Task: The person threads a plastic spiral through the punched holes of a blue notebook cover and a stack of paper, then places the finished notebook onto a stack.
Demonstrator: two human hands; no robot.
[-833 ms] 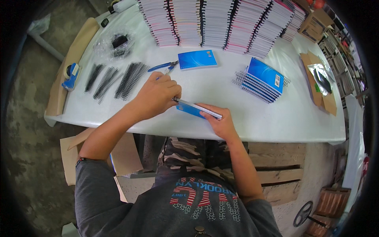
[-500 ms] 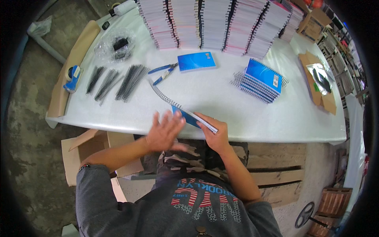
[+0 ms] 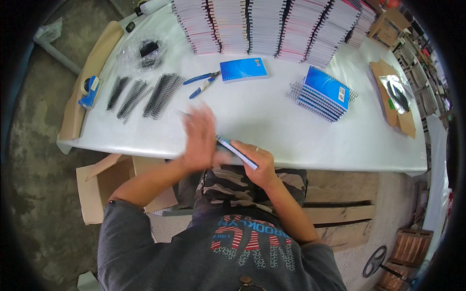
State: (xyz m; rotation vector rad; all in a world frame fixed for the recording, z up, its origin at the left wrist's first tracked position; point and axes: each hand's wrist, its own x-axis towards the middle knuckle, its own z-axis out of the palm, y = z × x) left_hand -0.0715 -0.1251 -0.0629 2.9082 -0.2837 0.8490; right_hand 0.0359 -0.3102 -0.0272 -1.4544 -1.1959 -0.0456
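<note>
My right hand (image 3: 250, 157) grips a thin blue notebook (image 3: 236, 151) at the near edge of the white table (image 3: 252, 114), tilted so its long side faces me. My left hand (image 3: 199, 138) is blurred with motion, flat and with fingers spread, at the notebook's left end. Whether it touches the notebook or a wire coil I cannot tell. Blue-handled pliers (image 3: 201, 82) lie further back on the table, beside a single blue notebook (image 3: 242, 69).
Black wire binding coils (image 3: 143, 94) lie in rows at the left. A stack of bound blue notebooks (image 3: 323, 93) sits at the right. Tall piles of unbound pads (image 3: 262, 24) line the far edge. A tape dispenser (image 3: 90, 89), a plastic bag (image 3: 145, 48) and brown cardboard (image 3: 393, 94) are also there.
My left hand lifted off the notebook, dropped toward the table edge, then swung back up over the notebook's left end. The notebook shifted nearer to me in my right hand.
</note>
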